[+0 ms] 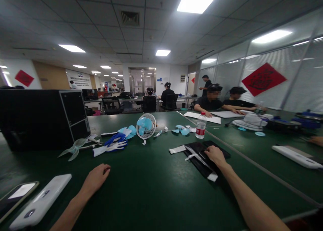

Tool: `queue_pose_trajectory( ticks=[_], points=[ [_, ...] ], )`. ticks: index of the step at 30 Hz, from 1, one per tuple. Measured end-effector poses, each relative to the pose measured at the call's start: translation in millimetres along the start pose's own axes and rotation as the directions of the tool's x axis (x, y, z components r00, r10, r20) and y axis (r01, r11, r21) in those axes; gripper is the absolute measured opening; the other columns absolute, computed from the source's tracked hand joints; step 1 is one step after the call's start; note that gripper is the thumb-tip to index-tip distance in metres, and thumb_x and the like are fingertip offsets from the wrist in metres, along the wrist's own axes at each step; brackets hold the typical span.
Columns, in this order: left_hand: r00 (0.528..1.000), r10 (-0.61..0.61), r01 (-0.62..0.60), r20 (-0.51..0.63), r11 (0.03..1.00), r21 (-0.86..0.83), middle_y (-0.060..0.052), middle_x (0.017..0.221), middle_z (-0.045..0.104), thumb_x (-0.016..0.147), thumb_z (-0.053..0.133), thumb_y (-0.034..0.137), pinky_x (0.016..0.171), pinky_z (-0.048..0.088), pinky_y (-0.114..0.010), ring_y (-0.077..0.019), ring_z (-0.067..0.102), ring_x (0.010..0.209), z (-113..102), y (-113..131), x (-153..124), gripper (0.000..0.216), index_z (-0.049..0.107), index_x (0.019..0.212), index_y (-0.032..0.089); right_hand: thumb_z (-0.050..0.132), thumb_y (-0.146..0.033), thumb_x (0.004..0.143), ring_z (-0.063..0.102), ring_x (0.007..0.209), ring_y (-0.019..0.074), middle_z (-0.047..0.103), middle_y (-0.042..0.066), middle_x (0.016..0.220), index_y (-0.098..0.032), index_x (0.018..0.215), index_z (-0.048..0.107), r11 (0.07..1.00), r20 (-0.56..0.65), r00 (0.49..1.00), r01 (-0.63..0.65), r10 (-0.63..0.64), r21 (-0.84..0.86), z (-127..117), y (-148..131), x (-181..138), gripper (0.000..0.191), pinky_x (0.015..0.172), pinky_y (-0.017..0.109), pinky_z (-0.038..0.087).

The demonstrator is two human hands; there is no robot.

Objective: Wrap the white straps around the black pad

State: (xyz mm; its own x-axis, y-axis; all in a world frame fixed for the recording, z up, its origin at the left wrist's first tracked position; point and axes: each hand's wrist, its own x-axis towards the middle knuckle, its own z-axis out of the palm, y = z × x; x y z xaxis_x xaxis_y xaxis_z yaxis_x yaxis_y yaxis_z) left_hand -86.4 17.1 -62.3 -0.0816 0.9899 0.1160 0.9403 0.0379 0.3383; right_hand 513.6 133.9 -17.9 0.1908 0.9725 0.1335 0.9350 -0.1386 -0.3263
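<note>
My right hand [216, 156] is at a flat black plastic bag [195, 158] with white strips along its edges, its bent fingers pinching the bag's right side. The bag lies on the green table [148, 187]. My left hand [98, 176] rests on the table to the left, fingers curled in, with nothing visible in them. Beyond it are blue and white gloves [111, 144] and a small fan [146, 126] with light blue blades in a white grille. Loose light blue fan blades [181, 130] lie farther right.
A bottle with a red cap [201, 125] stands behind the bag. At left are a black computer case [37, 118], clear fan blades [73, 149], a white device [41, 201] and a phone [17, 197]. Two people sit across at right, their hands over white sheets [224, 113].
</note>
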Motion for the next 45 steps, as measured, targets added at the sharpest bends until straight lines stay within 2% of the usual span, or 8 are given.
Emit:
queue_pose_trajectory(
  ticks=[8,13,21,26,31,36,41,45],
  points=[
    [1.000,-0.017,0.016,0.013,1.000,0.021,-0.008,0.111,0.065,0.085,0.038,0.042,0.088,0.046,-0.033,-0.0225,0.060,0.103,-4,6,-3,0.043,0.063,0.112,0.019,0.045,-0.044,0.088,0.065,0.085,0.0265,0.067,0.018,0.094,-0.010,0.088,0.065,0.983,-0.126,0.992,-0.011,-0.013,-0.186,-14,-11,-21,0.039,0.068,0.032,0.046],
    [1.000,-0.014,0.014,-0.007,0.999,0.030,-0.007,0.109,0.065,0.085,0.038,0.040,0.087,0.045,-0.033,-0.0219,0.061,0.100,-3,7,-3,0.040,0.064,0.107,0.020,0.034,-0.061,0.086,0.066,0.082,0.0315,0.068,0.018,0.091,-0.014,0.088,0.062,0.979,-0.031,0.986,-0.163,0.161,-0.121,-19,5,-54,0.055,0.066,0.039,0.048],
    [0.999,-0.017,0.016,0.031,1.000,0.024,-0.008,0.112,0.063,0.084,0.037,0.043,0.089,0.045,-0.035,-0.0231,0.059,0.103,-2,8,-3,0.045,0.061,0.113,0.019,0.049,-0.054,0.080,0.064,0.062,0.0188,0.068,0.010,0.077,-0.015,0.092,0.058,0.958,0.215,0.967,-0.183,0.136,0.221,2,22,-89,0.042,0.049,0.025,0.045],
    [0.998,-0.030,0.030,0.056,0.999,0.016,-0.009,0.113,0.063,0.084,0.036,0.043,0.088,0.046,-0.036,-0.0242,0.059,0.104,-10,15,-8,0.046,0.061,0.113,0.018,0.055,-0.038,0.078,0.061,0.059,0.0161,0.067,0.009,0.076,-0.012,0.092,0.059,0.939,0.179,0.976,-0.177,0.127,0.296,5,16,-92,0.030,0.045,0.022,0.042],
    [0.997,-0.041,0.041,0.067,0.999,-0.004,-0.009,0.114,0.063,0.084,0.037,0.043,0.089,0.046,-0.037,-0.0245,0.059,0.104,-11,18,-9,0.046,0.060,0.115,0.018,0.052,-0.046,0.078,0.059,0.052,0.0167,0.063,0.006,0.063,-0.013,0.090,0.062,0.898,0.157,0.976,-0.202,0.151,0.391,1,14,-96,0.037,0.042,0.023,0.042],
    [0.998,-0.034,0.035,0.055,0.999,-0.012,-0.009,0.114,0.063,0.084,0.039,0.043,0.089,0.047,-0.036,-0.0236,0.059,0.104,-4,11,-6,0.044,0.060,0.114,0.020,0.052,-0.033,0.076,0.058,0.052,0.0156,0.065,0.007,0.066,-0.012,0.089,0.063,0.860,0.142,0.982,-0.179,0.126,0.478,-2,11,-101,0.027,0.041,0.023,0.042],
    [0.999,-0.005,0.006,0.031,1.000,-0.008,-0.008,0.114,0.063,0.084,0.040,0.043,0.093,0.044,-0.036,-0.0226,0.059,0.104,0,7,-4,0.042,0.061,0.113,0.020,0.056,-0.034,0.072,0.060,0.056,0.0173,0.067,0.008,0.070,-0.010,0.109,0.060,0.769,0.064,0.995,-0.096,0.071,0.633,-11,9,-109,0.045,0.044,0.023,0.043],
    [1.000,0.005,-0.005,0.016,1.000,0.001,-0.008,0.112,0.063,0.085,0.040,0.041,0.093,0.044,-0.035,-0.0220,0.059,0.103,3,7,-2,0.040,0.062,0.111,0.020,0.060,-0.043,0.070,0.060,0.057,0.0182,0.069,0.010,0.074,-0.010,0.107,0.062,0.722,-0.068,0.995,-0.010,0.078,0.692,-23,2,-100,0.050,0.044,0.025,0.041]
  ],
)
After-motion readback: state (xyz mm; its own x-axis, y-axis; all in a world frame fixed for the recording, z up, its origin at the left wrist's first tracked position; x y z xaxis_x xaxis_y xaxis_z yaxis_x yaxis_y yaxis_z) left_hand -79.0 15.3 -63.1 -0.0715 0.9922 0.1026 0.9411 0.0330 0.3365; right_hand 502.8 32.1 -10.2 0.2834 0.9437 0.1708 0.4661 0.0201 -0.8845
